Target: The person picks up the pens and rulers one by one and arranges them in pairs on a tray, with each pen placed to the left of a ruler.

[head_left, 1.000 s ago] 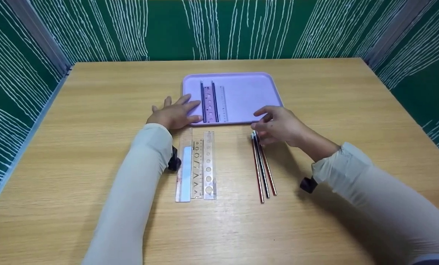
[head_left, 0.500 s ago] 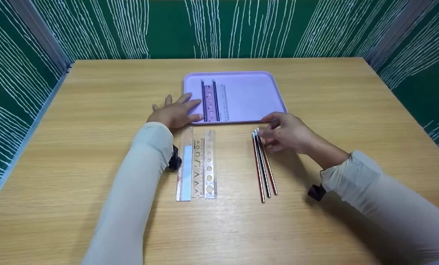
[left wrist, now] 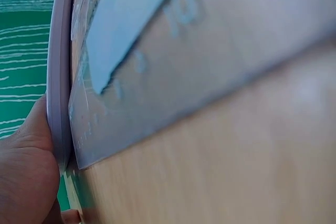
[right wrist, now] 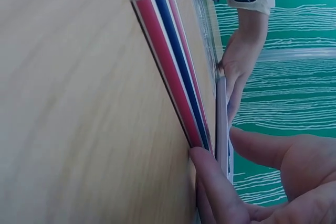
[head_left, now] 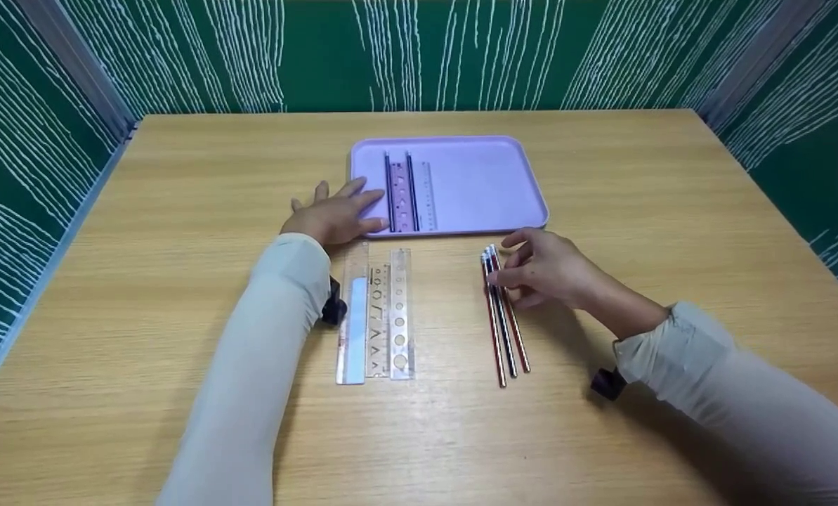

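My left hand [head_left: 334, 218] rests with fingers spread on the left front edge of the purple tray [head_left: 482, 190]. In the tray lie two dark pencils [head_left: 412, 193], a pink stencil ruler [head_left: 400, 197] and a clear ruler [head_left: 428, 197]. My right hand [head_left: 548, 270] is beside three striped pencils, at their far ends: two red pencils [right wrist: 165, 61] and one blue pencil [right wrist: 181, 61]. In the right wrist view a fingertip touches the near red pencil, while the thumb stands apart, so no grip shows.
In front of the tray lie a clear ruler with a light blue strip [head_left: 355, 330], a clear stencil ruler [head_left: 378, 323] and a clear ruler with round holes [head_left: 400, 316]. Green walls with white streaks [head_left: 320, 56] border the wooden table [head_left: 215, 161].
My right hand has moved slightly right and toward me, away from the tray's front edge, along the pencils. The left hand stays in place.
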A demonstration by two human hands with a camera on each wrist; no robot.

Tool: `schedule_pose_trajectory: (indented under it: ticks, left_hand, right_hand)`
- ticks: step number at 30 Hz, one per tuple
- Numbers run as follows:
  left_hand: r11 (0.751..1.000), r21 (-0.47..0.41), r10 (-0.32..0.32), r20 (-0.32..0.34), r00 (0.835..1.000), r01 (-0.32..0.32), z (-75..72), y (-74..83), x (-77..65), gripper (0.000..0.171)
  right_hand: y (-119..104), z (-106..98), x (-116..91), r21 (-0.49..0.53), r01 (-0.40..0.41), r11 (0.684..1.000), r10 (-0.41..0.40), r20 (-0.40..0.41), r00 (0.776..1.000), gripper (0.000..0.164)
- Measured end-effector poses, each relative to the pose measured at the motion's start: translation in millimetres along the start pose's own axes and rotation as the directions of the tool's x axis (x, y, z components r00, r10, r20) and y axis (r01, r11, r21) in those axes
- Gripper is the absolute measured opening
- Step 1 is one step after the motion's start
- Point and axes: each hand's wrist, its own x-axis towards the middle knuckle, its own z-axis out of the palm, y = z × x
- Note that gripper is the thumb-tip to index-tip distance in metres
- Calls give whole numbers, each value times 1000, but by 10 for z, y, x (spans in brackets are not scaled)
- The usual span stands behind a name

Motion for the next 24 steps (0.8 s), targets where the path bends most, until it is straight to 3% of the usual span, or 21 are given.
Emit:
schedule_pose_trajectory:
  ticks: [6, 24]
  left_hand:
    - [1000, -2, -7, 7, 1000, 8, -7, 11, 1, 70]
    - [1000, -25, -12, 14, 1000, 12, -4, 5, 12, 69]
  right_hand:
    - [17, 58, -59, -69, 10, 998, -12, -26, 1000, 78]
    - [21, 162, -123, -11, 6, 1000, -6, -2, 1000, 67]
